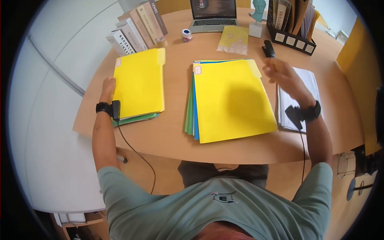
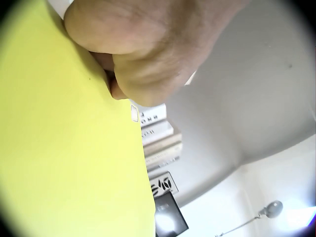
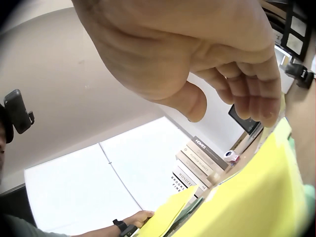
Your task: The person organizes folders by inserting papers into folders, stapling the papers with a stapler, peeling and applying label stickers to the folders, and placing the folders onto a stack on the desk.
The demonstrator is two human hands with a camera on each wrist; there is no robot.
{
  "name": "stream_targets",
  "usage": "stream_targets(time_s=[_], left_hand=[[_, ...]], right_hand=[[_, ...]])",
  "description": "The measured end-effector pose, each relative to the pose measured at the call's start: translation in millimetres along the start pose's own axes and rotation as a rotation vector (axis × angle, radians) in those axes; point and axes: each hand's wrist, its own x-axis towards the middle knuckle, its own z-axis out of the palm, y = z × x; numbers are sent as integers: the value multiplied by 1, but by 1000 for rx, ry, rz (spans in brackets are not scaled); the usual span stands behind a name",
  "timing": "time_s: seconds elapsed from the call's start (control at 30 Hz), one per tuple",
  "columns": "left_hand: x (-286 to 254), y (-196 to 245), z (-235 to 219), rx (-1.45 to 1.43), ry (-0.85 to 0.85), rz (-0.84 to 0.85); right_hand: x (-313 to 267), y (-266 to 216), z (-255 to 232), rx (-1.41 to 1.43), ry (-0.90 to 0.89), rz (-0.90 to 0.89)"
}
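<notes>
My left hand (image 1: pixel 109 87) grips the left edge of a yellow folder (image 1: pixel 138 85), its fingers curled at the edge in the left wrist view. Green folders (image 1: pixel 138 119) show beneath that folder's lower edge. In the middle of the desk lies a second stack, a yellow folder (image 1: pixel 236 102) on top with blue and green ones (image 1: pixel 189 110) fanned out at its left. My right hand (image 1: pixel 286 78) is raised near that stack's upper right corner, fingers loosely bent; the right wrist view shows nothing in its grasp. A stack of white papers (image 1: pixel 311 80) lies partly behind the right forearm.
A black stapler (image 1: pixel 269 49) lies beyond the right hand. Farther back are a row of books (image 1: pixel 136 30), a small tape roll (image 1: pixel 186 35), a laptop (image 1: pixel 214 22), a yellow packet (image 1: pixel 232 40), a bust (image 1: pixel 258 30) and a black file holder (image 1: pixel 294 43).
</notes>
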Motion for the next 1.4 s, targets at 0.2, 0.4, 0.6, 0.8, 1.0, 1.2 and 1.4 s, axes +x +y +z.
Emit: stream_targets(time_s=[0.2,0.4,0.6,0.8,1.0,1.2,1.4], left_hand=[[18,-52,-2,198,-45,10],[-19,56,69,1,-74,415],[-99,197,192,-216,-569,781],[-123,220,243,-40,-619,803],[-102,197,262,-32,-283,776],[-108,179,266,-759,-484,200],[-107,176,269,-958,-428,53]], right_hand=[[-34,35,18,89,-22,111],[-37,24,16,-21,6,204],[-27,31,17,14,2,335],[-24,34,20,-33,-56,401],[-25,52,24,61,-14,370],[-35,20,17,-161,-164,474],[-37,45,35,-182,-76,180]])
